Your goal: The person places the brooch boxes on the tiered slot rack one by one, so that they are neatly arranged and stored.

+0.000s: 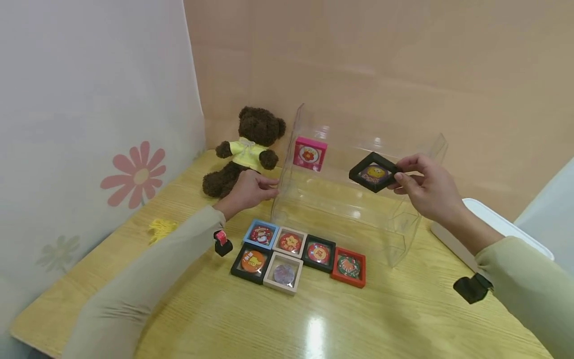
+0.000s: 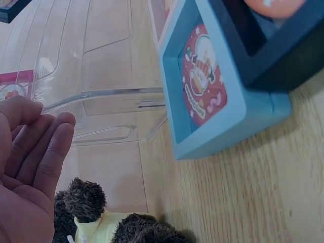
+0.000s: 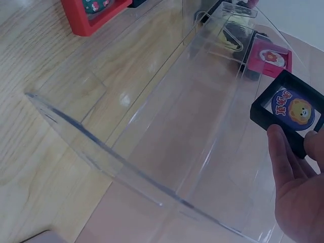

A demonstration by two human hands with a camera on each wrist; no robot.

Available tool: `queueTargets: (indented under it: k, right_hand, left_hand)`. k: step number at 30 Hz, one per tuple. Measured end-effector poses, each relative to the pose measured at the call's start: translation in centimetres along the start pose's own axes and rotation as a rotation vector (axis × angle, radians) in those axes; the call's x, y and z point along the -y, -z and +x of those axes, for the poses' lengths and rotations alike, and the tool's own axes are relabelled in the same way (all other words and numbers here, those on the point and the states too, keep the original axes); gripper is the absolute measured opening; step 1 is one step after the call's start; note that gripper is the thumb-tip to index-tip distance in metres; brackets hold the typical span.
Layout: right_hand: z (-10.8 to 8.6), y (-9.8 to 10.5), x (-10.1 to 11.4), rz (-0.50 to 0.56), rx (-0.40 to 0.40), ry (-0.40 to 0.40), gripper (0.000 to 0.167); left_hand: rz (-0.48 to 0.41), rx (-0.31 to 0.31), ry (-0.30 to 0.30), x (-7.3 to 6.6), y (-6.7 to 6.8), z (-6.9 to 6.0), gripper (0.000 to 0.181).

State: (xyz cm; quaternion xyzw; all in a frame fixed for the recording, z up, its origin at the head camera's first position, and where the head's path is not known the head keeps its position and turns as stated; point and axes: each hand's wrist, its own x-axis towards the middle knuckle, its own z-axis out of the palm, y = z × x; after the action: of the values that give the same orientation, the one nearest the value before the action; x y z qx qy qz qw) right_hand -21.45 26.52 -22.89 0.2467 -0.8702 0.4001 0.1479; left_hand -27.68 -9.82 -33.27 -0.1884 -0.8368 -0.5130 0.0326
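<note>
"What was in the right hand?"

"A black frame with a yellow face inside. The thumb and fingers pinched it by one corner."

"Where was that black frame?"

"Up in the air, tipped like a diamond, by the right part of the clear stand. I couldn't tell if they touched."

"And the left hand?"

"Its thumb and finger pinched the left side edge of the clear stand."

"Was anything on the clear stand?"

"Yes, a pink frame with a flower stood up at the left end."

"Where was the clear stand?"

"On the wooden worktop, near the back edge."

"What lay in front of it?"

"Six small frames, set close together in two rows. The blue frame was at the left of the back row, and the red frame was at its right."

"What else was there?"

"A brown bear in a yellow top sat near the worktop's back left corner. Some yellow strings lay by the left edge."
</note>
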Motion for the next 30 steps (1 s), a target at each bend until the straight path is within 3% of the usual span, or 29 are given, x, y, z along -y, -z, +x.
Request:
queueTargets:
  k: [10, 19, 30]
  right_hand:
    - [2.9, -0.3, 0.8, -0.032, -0.005, 0.001, 0.023]
    - [4.4, -0.9, 0.8, -0.079, -0.049, -0.079, 0.02]
    - [5.8, -1.8, 0.6, -0.156, -0.016, -0.073, 0.015]
  left_hand:
    - [-0.007, -0.002, 0.009, 0.2, 0.6, -0.1, 0.027]
    - [0.0, 0.009, 0.028, 0.3, 0.3, -0.1, 0.026]
    - [-0.021, 0.005, 0.003, 0.3, 0.1, 0.1, 0.025]
